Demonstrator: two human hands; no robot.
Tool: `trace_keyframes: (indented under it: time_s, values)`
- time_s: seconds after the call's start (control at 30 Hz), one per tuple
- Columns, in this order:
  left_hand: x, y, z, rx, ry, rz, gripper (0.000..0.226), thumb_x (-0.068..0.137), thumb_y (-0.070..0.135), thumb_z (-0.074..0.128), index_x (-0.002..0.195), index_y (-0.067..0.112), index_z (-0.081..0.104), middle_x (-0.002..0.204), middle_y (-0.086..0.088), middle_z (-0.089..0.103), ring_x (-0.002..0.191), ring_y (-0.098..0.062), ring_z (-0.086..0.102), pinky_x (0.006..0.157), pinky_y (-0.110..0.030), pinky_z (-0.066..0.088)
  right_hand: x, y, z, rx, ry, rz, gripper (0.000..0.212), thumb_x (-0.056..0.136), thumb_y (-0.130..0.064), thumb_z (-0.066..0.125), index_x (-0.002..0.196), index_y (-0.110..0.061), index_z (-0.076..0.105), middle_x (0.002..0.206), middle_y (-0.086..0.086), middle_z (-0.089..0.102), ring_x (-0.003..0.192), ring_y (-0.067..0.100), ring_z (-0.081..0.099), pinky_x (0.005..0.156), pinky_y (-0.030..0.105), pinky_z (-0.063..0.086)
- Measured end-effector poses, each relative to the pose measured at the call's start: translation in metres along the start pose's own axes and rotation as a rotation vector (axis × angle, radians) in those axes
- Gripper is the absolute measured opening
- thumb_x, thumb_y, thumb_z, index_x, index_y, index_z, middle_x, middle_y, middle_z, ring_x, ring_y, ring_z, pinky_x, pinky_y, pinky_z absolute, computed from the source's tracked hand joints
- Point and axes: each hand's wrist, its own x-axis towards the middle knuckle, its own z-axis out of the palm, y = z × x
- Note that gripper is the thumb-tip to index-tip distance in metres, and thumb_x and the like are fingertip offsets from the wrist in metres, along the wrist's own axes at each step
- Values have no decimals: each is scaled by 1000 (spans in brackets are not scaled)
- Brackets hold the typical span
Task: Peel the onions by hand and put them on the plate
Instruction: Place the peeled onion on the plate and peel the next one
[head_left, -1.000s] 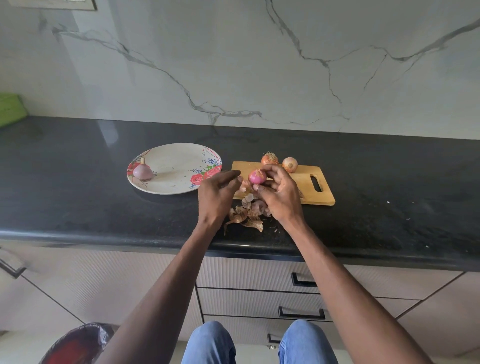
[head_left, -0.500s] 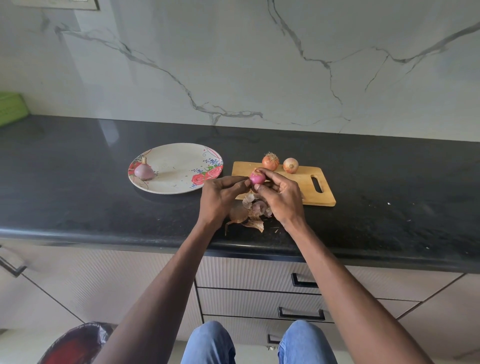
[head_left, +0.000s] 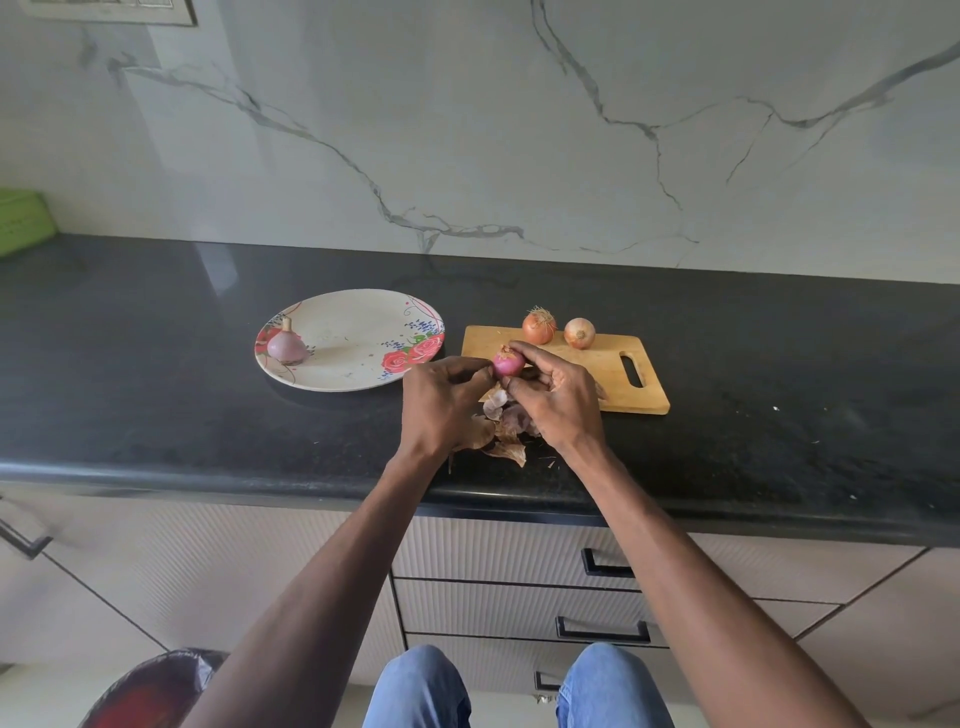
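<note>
Two hands work one small pink onion (head_left: 508, 362) over the near edge of the wooden cutting board (head_left: 613, 384).

Both the left hand (head_left: 441, 402) and right hand (head_left: 558, 397) pinch it with curled fingers (no readable writing or brand shows anywhere). One peeled onion (head_left: 286, 345) lies on the floral plate (head_left: 358, 374); two unpeeled onions (head_left: 539, 326) sit at the board's far edge. Loose skins (head_left: 501, 434) lie heaped on the black counter (head_left: 156, 395) beneath the hands, partly hidden by them.

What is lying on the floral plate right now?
One peeled purple onion with a short stem sits near the left rim of the round floral plate. The plate's lower right edge is hidden behind the left hand.
</note>
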Motion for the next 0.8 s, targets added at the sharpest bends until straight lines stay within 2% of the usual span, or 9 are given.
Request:
trace_keyframes:
  time_s: [0.1, 0.17, 0.3, 0.43, 0.67, 0.8]
  values:
    - [-1, 3, 2, 69, 10, 10, 12, 90, 10, 74, 100, 10, 80, 84, 4, 76, 80, -10, 73, 75, -29, 59, 0, -1, 0, 13, -8, -2, 47, 85, -12, 76, 130, -6, 63, 110, -3, 71, 88, -10, 67, 77, 11, 53]
    - [-2, 4, 3, 104, 14, 25, 12, 91, 10, 73, 100, 9, 80, 83, 4, 75, 78, -7, 72, 73, -27, 59, 0, -2, 1, 16, -4, -20, 49, 85, -16, 78, 130, -6, 63, 115, -1, 70, 93, -6, 68, 80, 12, 53]
    - [-3, 6, 3, 132, 18, 28, 11, 91, 11, 73, 100, 9, 79, 85, 2, 76, 78, -7, 72, 75, -30, 59, 0, -2, 0, 44, 2, -27, 46, 83, -20, 79, 126, -7, 66, 118, 5, 72, 103, 9, 69, 89, 26, 57]
    - [-4, 8, 3, 157, 36, 33, 11, 91, 13, 72, 98, 8, 79, 86, 0, 77, 77, -8, 72, 75, -34, 59, -1, -4, 1, 57, -1, -32, 33, 85, -19, 78, 116, -12, 68, 109, 2, 73, 100, 11, 70, 87, 33, 59]
    - [-5, 11, 3, 117, 65, -29, 10, 90, 14, 72, 95, 11, 80, 82, 3, 76, 78, -9, 74, 78, -40, 61, -2, -5, 3, 93, -9, -38, 26, 89, -15, 73, 114, -10, 66, 108, 1, 73, 100, 7, 69, 85, 23, 56]
    - [-4, 12, 3, 69, 86, -80, 9, 89, 12, 72, 93, 12, 80, 81, 1, 77, 78, -12, 75, 80, -42, 62, -1, -3, 3, 110, -16, -32, 28, 91, -16, 71, 117, -7, 65, 111, 3, 72, 101, 8, 69, 85, 23, 57]
